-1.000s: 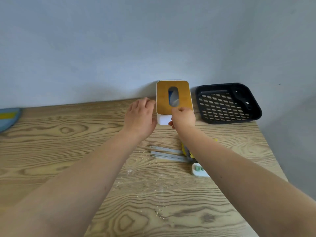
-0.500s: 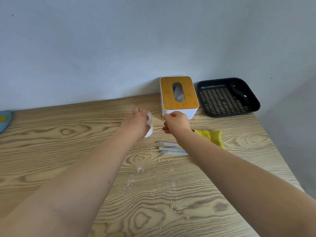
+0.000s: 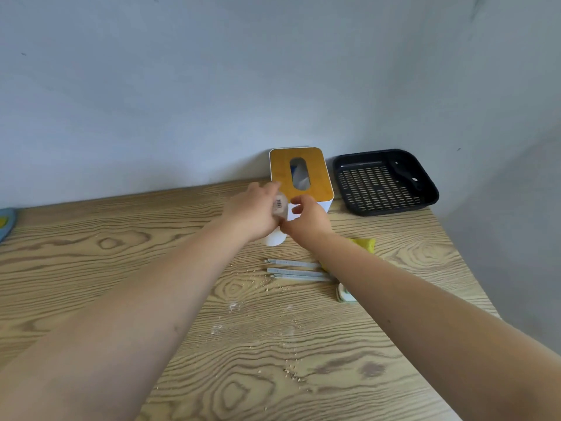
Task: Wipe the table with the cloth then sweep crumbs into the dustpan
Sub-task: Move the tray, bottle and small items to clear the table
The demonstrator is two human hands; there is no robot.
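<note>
My left hand (image 3: pixel 253 212) grips a small white container (image 3: pixel 275 238) with a barcode label on its raised end, held tilted just above the wooden table (image 3: pixel 91 253). My right hand (image 3: pixel 308 220) is pressed against the container's right side with its fingers curled round it. A yellow cloth (image 3: pixel 362 243) lies on the table behind my right forearm, partly hidden. Crumbs (image 3: pixel 282 288) and white dust are scattered over the middle of the table, with more crumbs (image 3: pixel 291 373) nearer to me.
A white tissue box with a wooden lid (image 3: pixel 300 174) stands against the wall behind my hands. A black slotted tray (image 3: pixel 385 183) sits at the back right corner. Three grey sticks (image 3: pixel 296 271) and a small white-green object (image 3: pixel 344 294) lie by my right forearm. A blue item (image 3: pixel 6 223) shows at the left edge.
My hands left the tissue box. The left hand picked up the white container and lifted it, and the right hand closed in against it.
</note>
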